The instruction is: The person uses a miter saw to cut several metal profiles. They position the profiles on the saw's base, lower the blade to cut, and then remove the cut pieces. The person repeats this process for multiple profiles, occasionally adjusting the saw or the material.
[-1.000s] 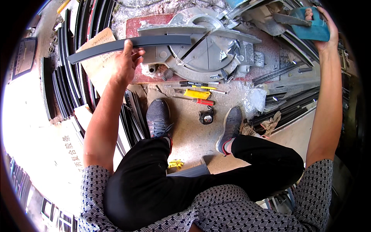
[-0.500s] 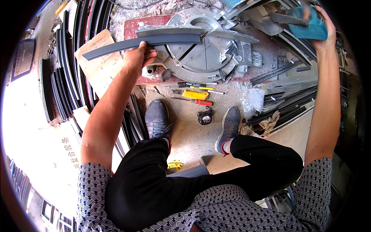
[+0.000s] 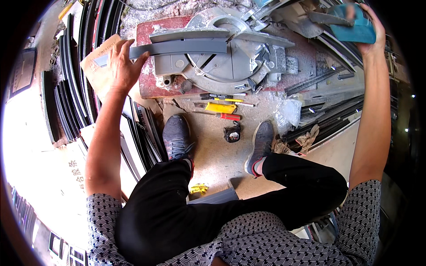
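A long grey profile strip (image 3: 186,47) lies across the bed of a mitre saw (image 3: 217,66), along its metal fence (image 3: 191,35). Over the strip's left part is my left hand (image 3: 122,68), thumb and fingers spread apart. The palm hides some of the strip; whether the fingers touch it is unclear. At the upper right, my right hand (image 3: 375,35) is wrapped round the teal housing (image 3: 353,31) of the saw head, which is raised. Offcuts (image 3: 259,57) lie on the right of the saw bed.
A marker (image 3: 217,96), a yellow cutter (image 3: 221,108), a red-handled screwdriver (image 3: 228,116) and a tape measure (image 3: 232,132) lie between the saw and my shoes (image 3: 176,137). Dark profiles (image 3: 69,102) stack at left; gloves (image 3: 306,139) lie at right. Cardboard (image 3: 95,60) sits beneath the strip's left end.
My left hand has moved left along the strip, and its fingers have spread from a pinch. The strip now sits slightly straighter along the fence. My right hand stays on the teal housing.
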The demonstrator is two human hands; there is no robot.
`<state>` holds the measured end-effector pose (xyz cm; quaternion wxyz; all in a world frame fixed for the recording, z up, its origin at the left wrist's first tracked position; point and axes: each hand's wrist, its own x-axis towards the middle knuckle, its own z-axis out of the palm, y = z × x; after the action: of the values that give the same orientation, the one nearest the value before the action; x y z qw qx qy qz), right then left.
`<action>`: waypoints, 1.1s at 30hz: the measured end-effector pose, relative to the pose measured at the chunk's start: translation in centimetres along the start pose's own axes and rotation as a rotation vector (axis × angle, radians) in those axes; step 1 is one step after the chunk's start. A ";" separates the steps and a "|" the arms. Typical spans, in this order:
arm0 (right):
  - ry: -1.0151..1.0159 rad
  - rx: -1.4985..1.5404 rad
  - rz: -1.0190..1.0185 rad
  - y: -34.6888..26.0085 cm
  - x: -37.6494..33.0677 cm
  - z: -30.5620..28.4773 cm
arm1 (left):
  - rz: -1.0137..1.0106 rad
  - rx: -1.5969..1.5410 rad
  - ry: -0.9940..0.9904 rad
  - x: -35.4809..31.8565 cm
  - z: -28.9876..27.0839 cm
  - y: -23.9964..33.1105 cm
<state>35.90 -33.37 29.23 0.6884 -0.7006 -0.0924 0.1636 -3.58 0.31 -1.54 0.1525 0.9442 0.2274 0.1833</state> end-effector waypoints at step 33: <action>-0.021 -0.028 0.009 0.0 0.2 -0.2 | 0.208 0.139 -0.342 1.9 1.0 -1.8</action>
<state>36.11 -33.47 29.25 0.6767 -0.7088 -0.0987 0.1730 -2.20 2.53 -2.58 0.1036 0.9881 0.1118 0.0189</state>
